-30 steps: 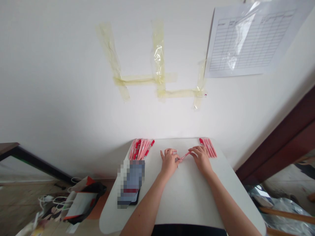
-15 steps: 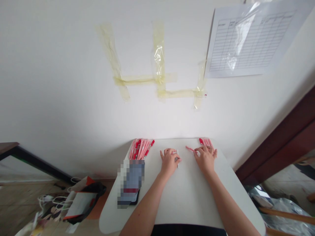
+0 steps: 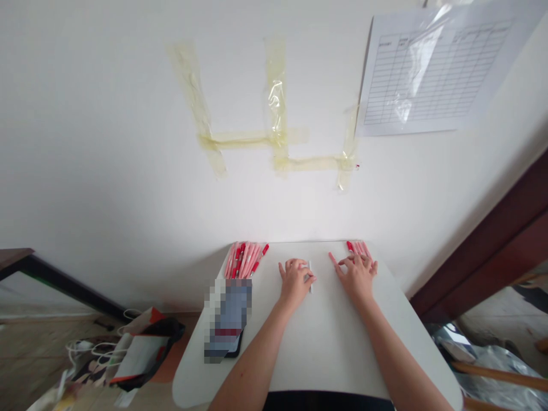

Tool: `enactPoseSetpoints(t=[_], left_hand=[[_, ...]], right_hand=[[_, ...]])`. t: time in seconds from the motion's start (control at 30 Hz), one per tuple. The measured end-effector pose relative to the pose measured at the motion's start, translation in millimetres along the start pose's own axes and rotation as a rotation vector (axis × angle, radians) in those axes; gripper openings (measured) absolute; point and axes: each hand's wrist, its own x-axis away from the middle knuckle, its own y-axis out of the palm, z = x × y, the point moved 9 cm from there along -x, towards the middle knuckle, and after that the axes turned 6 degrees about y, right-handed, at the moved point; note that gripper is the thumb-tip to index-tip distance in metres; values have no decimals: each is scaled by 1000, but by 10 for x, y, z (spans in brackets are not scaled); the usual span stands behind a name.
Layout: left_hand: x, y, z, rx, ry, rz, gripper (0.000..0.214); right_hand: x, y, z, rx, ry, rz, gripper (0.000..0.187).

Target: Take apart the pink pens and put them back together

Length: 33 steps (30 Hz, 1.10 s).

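Note:
My left hand (image 3: pixel 294 279) is closed in a pinch over the white table, with a thin white stick (image 3: pixel 310 285) upright in the view between thumb and fingers. To its right, my right hand (image 3: pixel 357 275) grips a slim pink tube (image 3: pixel 333 258), which looks like a pen barrel. The tube's free end slants up and to the left, and its other end is hidden by the fingers. Just beyond the right hand lie several pink and red pens (image 3: pixel 359 248), partly covered by it. The two hands are apart.
A bunch of pink and red pens (image 3: pixel 245 260) lies at the table's (image 3: pixel 325 354) back left. Nearer me is a phone (image 3: pixel 231 319), blurred by pixels. The wall (image 3: pixel 128 171) bounds the back; a bag (image 3: pixel 145 348) and cables stand on the floor at left.
The pink tube in my right hand has turned, its free end swinging from pointing mostly left to pointing more toward the wall. My left hand and the white stick have barely moved.

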Motion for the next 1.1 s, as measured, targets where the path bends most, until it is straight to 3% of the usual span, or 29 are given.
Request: enactPoseSetpoints(t=[0.1,0.23,0.47,0.8,1.1], left_hand=[[2,-2,11,-6,4,-7,4],[2,-8,23,-6,14,-9,4],[-1,4,6,3,7,-12,4],[3,-14,20,-1,21,13,5],[-2,-86,-18,-19,-30,54,7]], right_hand=[[7,-27,-143,-162,-133,-37,22],[76,9,-390,-355,-290,-192,17],[163,102,-521,-404,-333,-308,18],[148,105,-518,-412,-301,-309,18],[129,54,-516,-155,-351,-203,13]])
